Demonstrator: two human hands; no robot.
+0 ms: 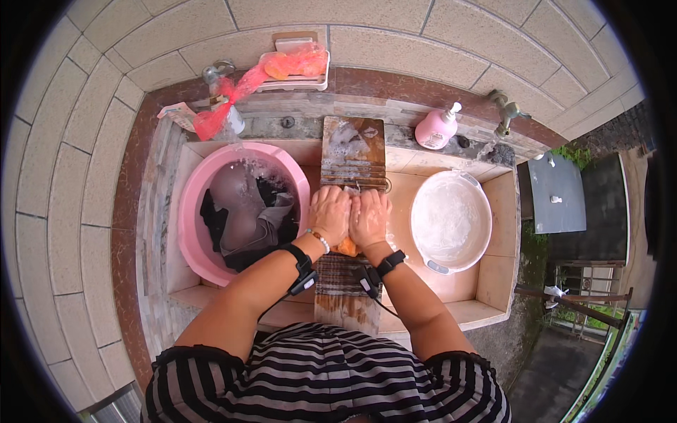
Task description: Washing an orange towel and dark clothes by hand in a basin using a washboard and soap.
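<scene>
My left hand [330,214] and my right hand [369,215] are pressed side by side, fingers curled, on the ridged part of a wooden washboard [353,140]. Both hands grip a wet orange item [347,247], whose end shows below them; the fingers hide most of it, so I cannot tell what it is. Soap suds whiten the board's upper end. To my left, a pink basin [191,232] holds dark and grey garments [246,209] under water. On the right stands a white basin [451,222] of cloudy, foamy water.
Water runs from the left tap [214,74] and the right tap [509,116]. A pink pump bottle [436,128] stands on the ledge of the tiled sink [497,211]. Red netting [248,84] hangs from a white soap rack [317,80].
</scene>
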